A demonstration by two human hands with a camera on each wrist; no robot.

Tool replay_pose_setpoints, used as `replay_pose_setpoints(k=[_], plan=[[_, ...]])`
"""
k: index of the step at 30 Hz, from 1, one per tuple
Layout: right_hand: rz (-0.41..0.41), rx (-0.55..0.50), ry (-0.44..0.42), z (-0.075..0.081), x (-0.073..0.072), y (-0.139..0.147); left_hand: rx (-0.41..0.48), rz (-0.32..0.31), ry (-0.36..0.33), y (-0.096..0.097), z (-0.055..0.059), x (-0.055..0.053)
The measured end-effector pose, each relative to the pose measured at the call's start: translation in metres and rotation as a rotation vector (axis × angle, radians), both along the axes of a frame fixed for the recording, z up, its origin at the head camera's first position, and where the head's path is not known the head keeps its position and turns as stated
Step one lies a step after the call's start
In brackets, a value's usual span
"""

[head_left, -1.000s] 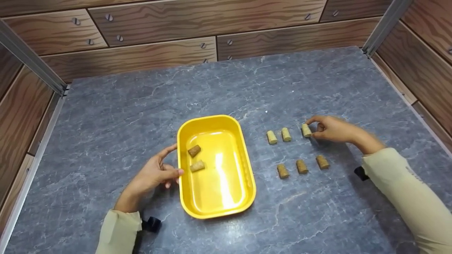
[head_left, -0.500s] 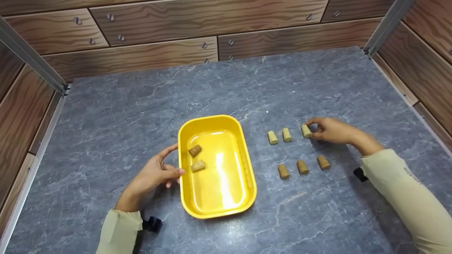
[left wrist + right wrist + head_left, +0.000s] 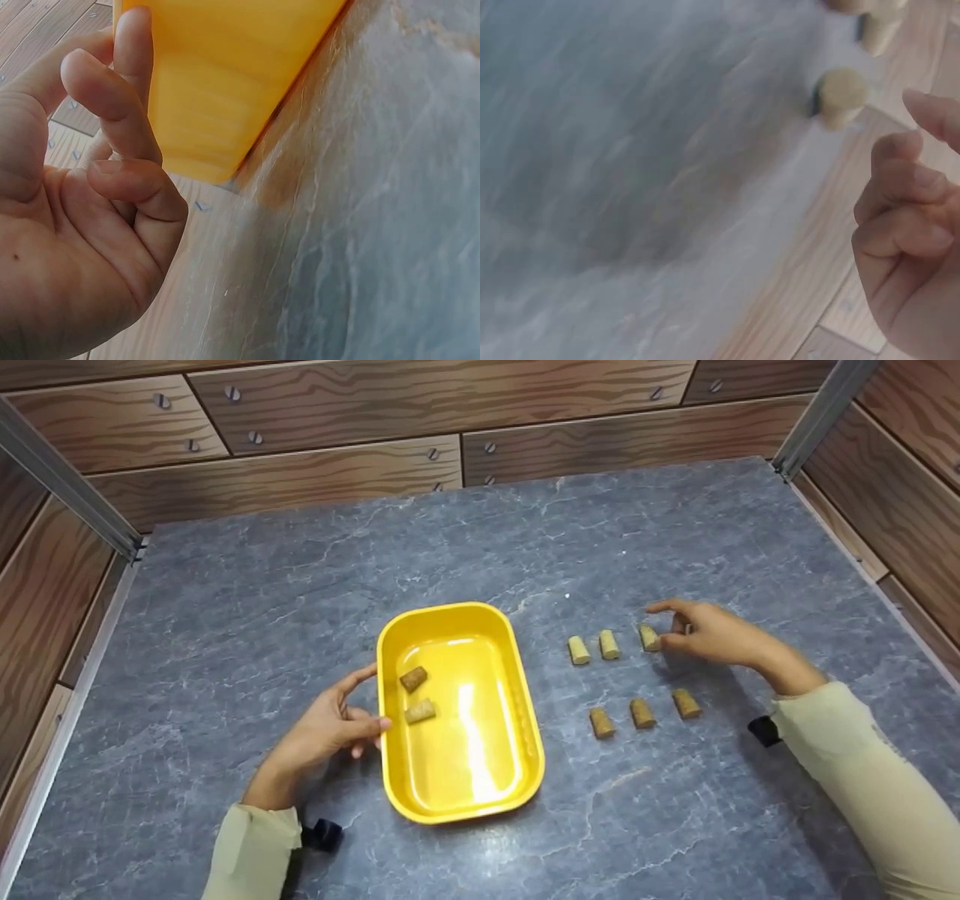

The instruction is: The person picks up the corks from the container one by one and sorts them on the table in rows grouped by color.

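My left hand (image 3: pixel 326 727) holds the left side of a yellow tray (image 3: pixel 534 769), its thumb at the rim and fingertips against the outer wall, as the left wrist view shows. Inside the tray lie a dark brown cork (image 3: pixel 412 679) and a paler cork (image 3: pixel 420 711). My right hand (image 3: pixel 709 634) is beside the rightmost pale cork (image 3: pixel 647 636), index finger lifted off it and thumb close by. In the right wrist view a cork (image 3: pixel 843 94) appears apart from the fingers. Two other pale corks (image 3: pixel 578 650) complete that row.
Nearer the front, three darker brown corks (image 3: pixel 642 712) form a second row right of the tray. The grey marbled tabletop (image 3: pixel 300 570) is bordered by wood-patterned walls (image 3: pixel 420 405) at the back and sides.
The right index finger has lifted away from the pale cork it was touching, which stays at the end of its row. The left hand and tray have not moved.
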State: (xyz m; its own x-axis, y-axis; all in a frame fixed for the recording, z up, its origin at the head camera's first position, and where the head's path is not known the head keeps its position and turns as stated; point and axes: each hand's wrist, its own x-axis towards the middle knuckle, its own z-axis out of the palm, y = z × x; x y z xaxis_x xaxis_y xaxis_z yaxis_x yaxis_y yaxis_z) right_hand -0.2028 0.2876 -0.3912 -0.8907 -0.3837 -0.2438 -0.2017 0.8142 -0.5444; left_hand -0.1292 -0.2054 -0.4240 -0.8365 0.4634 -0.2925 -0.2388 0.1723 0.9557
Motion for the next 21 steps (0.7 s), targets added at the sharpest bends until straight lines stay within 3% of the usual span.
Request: replay_pose_setpoints(k=[5,13,17,21], plan=[[-0.032,-0.164,0.046,0.006,0.015,-0.021,0.007,0.001,-0.001,0.0,0.0,0.0],[-0.152,-0.409,-0.058,0.013,0.031,-0.063,0.015,-0.001,0.003,0.001,0.0,0.0],[-0.151,-0.47,-0.082,0.016,0.035,-0.086,0.014,0.008,-0.003,0.001,0.0,0.0],[-0.094,-0.523,-0.086,0.016,0.037,-0.108,0.004,0.006,-0.003,0.001,0.001,0.0]])
